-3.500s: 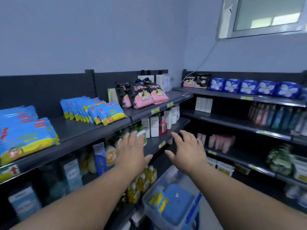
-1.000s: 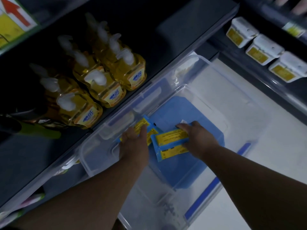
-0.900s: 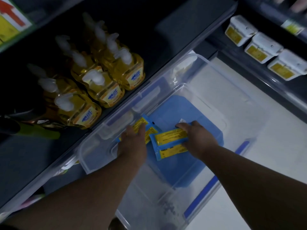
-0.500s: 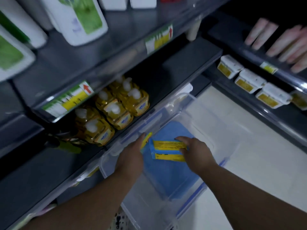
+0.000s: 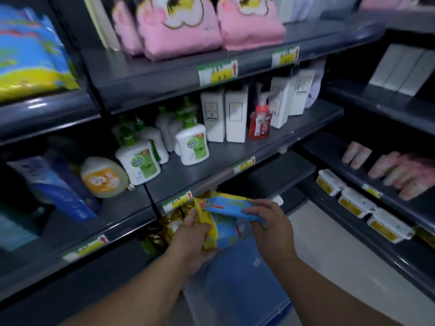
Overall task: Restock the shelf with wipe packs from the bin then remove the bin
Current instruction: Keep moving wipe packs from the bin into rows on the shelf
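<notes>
Both hands hold blue-and-yellow wipe packs in the air in front of the lower shelves. My left hand point(image 5: 191, 241) grips one wipe pack point(image 5: 217, 234) from the left side. My right hand point(image 5: 270, 224) pinches a second wipe pack point(image 5: 231, 205) that lies across the top of the first. Below the hands stands the clear plastic bin point(image 5: 235, 300) on the floor, with something blue inside it. More blue-and-yellow wipe packs point(image 5: 28, 52) lie on the top shelf at the upper left.
Pink packs point(image 5: 195, 27) fill the top shelf beside them. The middle shelf point(image 5: 235, 156) carries white soap pump bottles, white boxes and a red bottle. Yellow bottles point(image 5: 171, 227) stand behind my left hand. White tubs point(image 5: 357, 203) line the right-hand rack.
The hands have lifted the two wipe packs out of the bin and up to shelf height. The view has swung up from the bin to the shelves.
</notes>
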`<state>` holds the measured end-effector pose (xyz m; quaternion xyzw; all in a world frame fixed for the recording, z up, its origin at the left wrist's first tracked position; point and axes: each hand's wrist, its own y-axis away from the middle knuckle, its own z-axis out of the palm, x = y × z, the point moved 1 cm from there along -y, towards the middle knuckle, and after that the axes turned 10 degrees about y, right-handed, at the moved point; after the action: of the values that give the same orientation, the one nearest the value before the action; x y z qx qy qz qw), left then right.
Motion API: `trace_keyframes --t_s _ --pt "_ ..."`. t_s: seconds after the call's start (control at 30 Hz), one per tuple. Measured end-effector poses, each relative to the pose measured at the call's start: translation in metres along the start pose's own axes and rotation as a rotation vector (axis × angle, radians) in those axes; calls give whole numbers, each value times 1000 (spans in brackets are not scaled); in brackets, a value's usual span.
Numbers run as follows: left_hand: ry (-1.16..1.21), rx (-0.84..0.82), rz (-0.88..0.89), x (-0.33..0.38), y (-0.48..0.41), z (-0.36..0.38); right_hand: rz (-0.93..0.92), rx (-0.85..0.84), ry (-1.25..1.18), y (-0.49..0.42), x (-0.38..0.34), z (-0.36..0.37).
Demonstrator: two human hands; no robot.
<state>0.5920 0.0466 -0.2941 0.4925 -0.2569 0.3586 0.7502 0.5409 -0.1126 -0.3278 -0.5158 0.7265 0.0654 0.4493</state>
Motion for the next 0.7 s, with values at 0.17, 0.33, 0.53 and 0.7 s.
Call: trace_keyframes --t_s 0.17,0.33,0.53,0.7 --pt "166 -66 12 36 49 -30 -42 -138 -168 8 -50 -4" --pt "191 -46 77 62 107 -91 -163 -287 -161 36 -120 2" --pt "221 15 234 96 199 -196 -198 -435 -189 102 -237 32" --pt "173 18 324 120 292 -292 -231 -463 -217 167 -340 62"
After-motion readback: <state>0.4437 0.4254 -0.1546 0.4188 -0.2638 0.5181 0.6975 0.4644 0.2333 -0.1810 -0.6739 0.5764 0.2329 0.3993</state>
